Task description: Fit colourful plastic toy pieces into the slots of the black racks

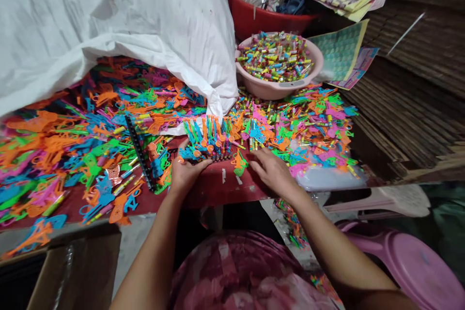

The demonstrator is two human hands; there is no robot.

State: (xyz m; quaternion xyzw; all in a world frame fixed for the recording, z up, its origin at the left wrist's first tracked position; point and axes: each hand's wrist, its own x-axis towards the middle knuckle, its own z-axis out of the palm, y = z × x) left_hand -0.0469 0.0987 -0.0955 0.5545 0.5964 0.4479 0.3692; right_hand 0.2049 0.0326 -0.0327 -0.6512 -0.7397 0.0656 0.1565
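Note:
A black rack (209,157) stands on the red table (214,186) with several bright plastic toy pieces (207,135) stuck upright in it. My left hand (185,172) rests at the rack's left end, fingers curled around that end. My right hand (271,172) lies flat on the table just right of the rack, fingers stretched toward the loose pile of coloured toy pieces (305,126). A small orange and green piece (239,162) lies between the hands.
A second black rack (140,152) lies empty among heaps of toys (72,140) on the left. A large white sack (119,19) spills them. A pink bowl (279,88) of small coloured tubes and a red basin (261,19) stand behind. A pink stool (410,256) is at lower right.

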